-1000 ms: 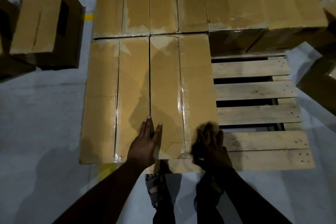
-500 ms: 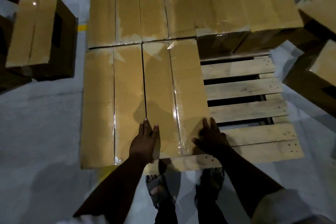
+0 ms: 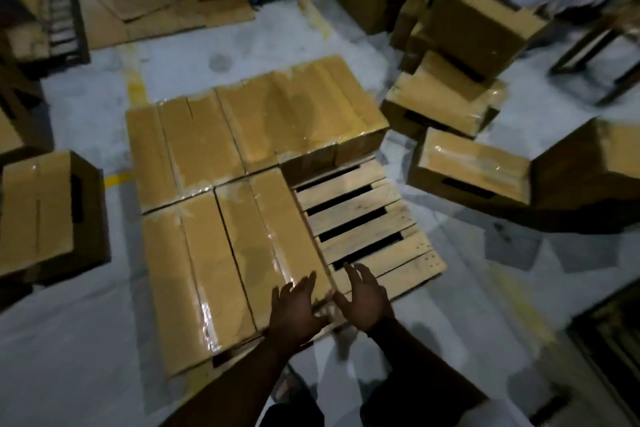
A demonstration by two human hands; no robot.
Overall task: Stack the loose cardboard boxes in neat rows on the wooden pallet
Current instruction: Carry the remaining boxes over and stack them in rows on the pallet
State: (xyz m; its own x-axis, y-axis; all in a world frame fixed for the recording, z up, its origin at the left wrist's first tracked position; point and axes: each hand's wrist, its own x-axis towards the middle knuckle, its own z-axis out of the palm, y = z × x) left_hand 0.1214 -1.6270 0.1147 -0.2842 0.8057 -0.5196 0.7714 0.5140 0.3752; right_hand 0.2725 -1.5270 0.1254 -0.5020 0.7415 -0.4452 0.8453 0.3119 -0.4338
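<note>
A wooden pallet [image 3: 367, 225] lies on the grey floor with taped cardboard boxes on it in two rows. The near row holds two boxes; the right one [image 3: 273, 239] ends beside the bare slats. The far row [image 3: 256, 128] spans the pallet's width. My left hand [image 3: 298, 308] hovers open over the near right corner of that box, fingers spread. My right hand [image 3: 363, 298] is open just above the pallet's front slats, holding nothing.
Loose boxes lie to the right, one [image 3: 467, 166] nearest the pallet, others piled behind [image 3: 446, 97]. One more box [image 3: 41, 211] stands at the left. Flattened cardboard [image 3: 145, 7] covers the far floor. A dark frame [image 3: 609, 340] sits at the near right.
Both hands have lifted off the near right box and the slat and now hover with spread fingers. The view has pulled back and turned, showing more of the room.
</note>
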